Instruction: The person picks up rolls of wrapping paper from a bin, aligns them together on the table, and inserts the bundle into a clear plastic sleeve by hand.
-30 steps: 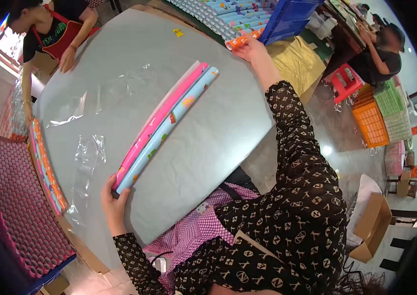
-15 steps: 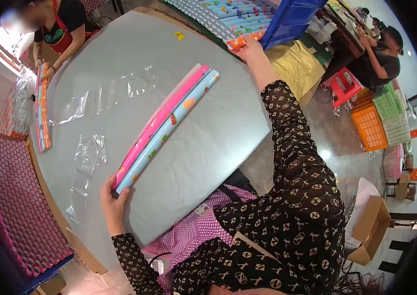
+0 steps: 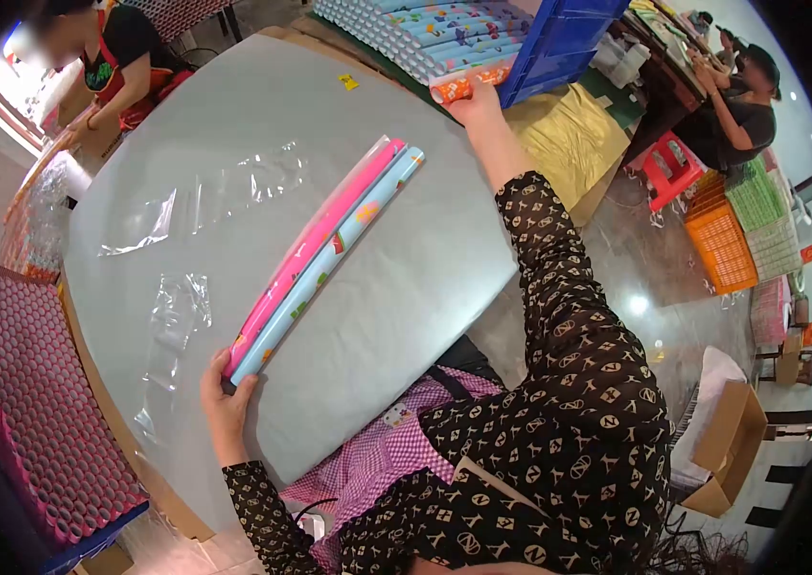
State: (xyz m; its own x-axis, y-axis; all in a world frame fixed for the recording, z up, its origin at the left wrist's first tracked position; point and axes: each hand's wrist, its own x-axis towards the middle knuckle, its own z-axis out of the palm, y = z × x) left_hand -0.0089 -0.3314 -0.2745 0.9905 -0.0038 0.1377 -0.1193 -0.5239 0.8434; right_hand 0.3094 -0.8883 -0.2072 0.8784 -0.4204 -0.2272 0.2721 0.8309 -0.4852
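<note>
My left hand point(image 3: 230, 395) is closed around the near ends of two long rolls of printed paper lying side by side on the grey table. One is a pink roll point(image 3: 302, 251), with clear film along its far edge; the other is a light blue roll point(image 3: 337, 251) with coloured patterns. At the table's far right edge, my right hand point(image 3: 479, 103) grips an orange patterned roll point(image 3: 454, 88). That roll is beside a stack of light blue rolls point(image 3: 406, 38), its far end hidden by a blue crate wall.
Clear plastic sleeves point(image 3: 176, 307) lie on the grey table point(image 3: 367, 307). A crate of pink rolls point(image 3: 56, 412) stands at left. The blue crate point(image 3: 559, 48) and gold sheeting point(image 3: 573, 139) are at upper right. A co-worker point(image 3: 128, 67) stands across the table.
My right hand and the orange roll have shifted slightly left and toward me. The co-worker's hands and rolls have moved off the table's left edge. My left hand keeps its hold.
</note>
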